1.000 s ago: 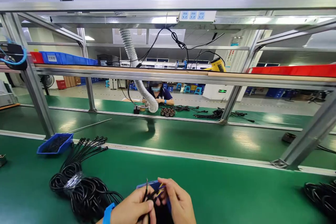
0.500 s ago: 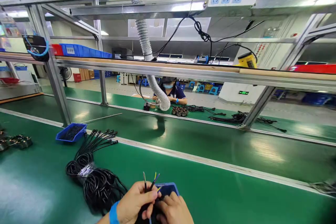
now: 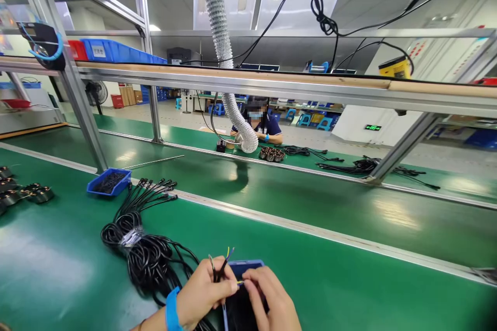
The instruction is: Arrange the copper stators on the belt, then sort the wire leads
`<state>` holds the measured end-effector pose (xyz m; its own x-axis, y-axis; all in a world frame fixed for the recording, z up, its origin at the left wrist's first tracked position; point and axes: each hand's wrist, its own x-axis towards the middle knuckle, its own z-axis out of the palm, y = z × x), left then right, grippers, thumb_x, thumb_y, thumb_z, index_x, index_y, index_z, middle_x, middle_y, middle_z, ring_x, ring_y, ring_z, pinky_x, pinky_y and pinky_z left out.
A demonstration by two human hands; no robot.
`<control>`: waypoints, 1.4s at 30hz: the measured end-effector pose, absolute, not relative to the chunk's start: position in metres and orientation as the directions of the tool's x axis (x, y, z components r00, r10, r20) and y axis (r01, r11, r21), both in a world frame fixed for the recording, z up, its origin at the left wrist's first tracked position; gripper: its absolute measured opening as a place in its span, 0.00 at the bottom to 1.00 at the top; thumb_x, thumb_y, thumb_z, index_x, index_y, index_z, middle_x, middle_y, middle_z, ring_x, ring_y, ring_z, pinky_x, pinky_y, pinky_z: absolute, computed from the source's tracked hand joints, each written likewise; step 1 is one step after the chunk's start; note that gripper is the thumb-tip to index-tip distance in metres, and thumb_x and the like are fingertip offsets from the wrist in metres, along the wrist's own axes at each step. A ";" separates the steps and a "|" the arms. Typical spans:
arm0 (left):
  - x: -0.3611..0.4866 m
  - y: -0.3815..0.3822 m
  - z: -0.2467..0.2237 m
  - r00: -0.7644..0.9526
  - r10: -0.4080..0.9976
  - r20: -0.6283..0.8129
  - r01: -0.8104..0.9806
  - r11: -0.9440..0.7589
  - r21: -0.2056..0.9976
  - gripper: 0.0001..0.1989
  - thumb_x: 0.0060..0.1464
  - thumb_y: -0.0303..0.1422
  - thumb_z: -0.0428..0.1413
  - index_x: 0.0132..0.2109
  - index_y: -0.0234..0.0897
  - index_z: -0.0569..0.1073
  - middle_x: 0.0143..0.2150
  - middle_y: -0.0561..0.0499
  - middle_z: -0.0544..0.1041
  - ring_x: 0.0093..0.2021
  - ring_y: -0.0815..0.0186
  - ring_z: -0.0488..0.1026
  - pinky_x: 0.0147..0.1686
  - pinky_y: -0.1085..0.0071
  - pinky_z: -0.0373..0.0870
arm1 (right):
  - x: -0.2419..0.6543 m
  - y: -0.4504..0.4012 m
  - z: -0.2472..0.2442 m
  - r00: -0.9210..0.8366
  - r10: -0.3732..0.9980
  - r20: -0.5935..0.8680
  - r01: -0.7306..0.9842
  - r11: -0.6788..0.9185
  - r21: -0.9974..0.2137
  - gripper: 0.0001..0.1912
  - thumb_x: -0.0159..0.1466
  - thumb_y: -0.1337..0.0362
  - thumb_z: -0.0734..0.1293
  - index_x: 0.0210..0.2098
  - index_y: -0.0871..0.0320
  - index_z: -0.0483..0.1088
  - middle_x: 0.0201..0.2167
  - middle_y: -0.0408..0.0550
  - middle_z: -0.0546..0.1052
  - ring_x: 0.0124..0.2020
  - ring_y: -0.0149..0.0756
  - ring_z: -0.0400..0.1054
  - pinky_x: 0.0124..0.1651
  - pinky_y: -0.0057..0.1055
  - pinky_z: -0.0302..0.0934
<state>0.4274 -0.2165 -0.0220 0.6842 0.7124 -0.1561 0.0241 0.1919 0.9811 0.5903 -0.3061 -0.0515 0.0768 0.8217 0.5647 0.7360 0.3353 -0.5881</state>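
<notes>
My left hand (image 3: 207, 284), with a blue band on its wrist, is closed around black cables (image 3: 220, 270) whose stripped ends show thin yellow and blue wires. Opposite it, my right hand (image 3: 274, 297) pinches at the tip of a yellow-and-blue wire end (image 3: 240, 283) poking out between my left fingertips. Whether a small part sits in that pinch is too small to make out. Both hands are above a blue bin (image 3: 248, 265) with a dark inside. Left of them lies a bundle of black cables (image 3: 149, 264), tied with a clear wrap.
A small blue tray of black bits (image 3: 109, 182) stands by the frame post. Metal coil parts (image 3: 37, 193) lie at far left. Across the bench sits a person (image 3: 262, 124) beside a flexible duct (image 3: 233, 108), more coils (image 3: 272, 153) and cables. A shelf rail (image 3: 248, 80) crosses ahead.
My right hand has risen out of the blue bin and now meets the wire end at my left fingertips. The camera view has tilted down slightly.
</notes>
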 end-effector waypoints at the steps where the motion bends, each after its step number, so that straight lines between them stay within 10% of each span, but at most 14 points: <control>1: 0.427 -0.217 -0.022 0.678 0.720 -0.151 0.027 0.181 0.983 0.12 0.42 0.39 0.61 0.27 0.36 0.69 0.20 0.59 0.61 0.19 0.75 0.57 0.18 0.77 0.51 | 0.588 -0.307 -0.049 0.085 0.814 0.575 0.720 0.348 -0.600 0.10 0.70 0.69 0.62 0.46 0.50 0.72 0.37 0.44 0.77 0.38 0.34 0.74 0.43 0.24 0.69; 9: 0.428 -0.221 -0.016 0.645 0.743 -0.179 0.017 0.220 0.975 0.11 0.43 0.39 0.58 0.27 0.36 0.68 0.20 0.59 0.61 0.20 0.74 0.58 0.18 0.77 0.52 | 0.573 -0.308 -0.047 0.310 0.734 0.604 0.621 0.325 -0.714 0.07 0.72 0.66 0.61 0.41 0.51 0.71 0.35 0.46 0.74 0.37 0.37 0.70 0.42 0.30 0.64; 42: 0.428 -0.224 -0.027 0.621 0.784 0.009 -0.025 0.008 1.000 0.13 0.49 0.40 0.65 0.30 0.32 0.79 0.32 0.53 0.65 0.27 0.71 0.64 0.26 0.75 0.61 | 0.583 -0.312 -0.042 0.114 0.817 0.565 0.708 0.332 -0.623 0.07 0.69 0.67 0.63 0.37 0.52 0.72 0.31 0.42 0.75 0.31 0.32 0.72 0.36 0.24 0.67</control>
<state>0.4281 -0.2235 -0.0265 0.6210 0.7838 0.0095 -0.0249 0.0076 0.9997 0.5826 -0.3121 -0.0417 0.1140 0.8172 0.5650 0.7085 0.3318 -0.6229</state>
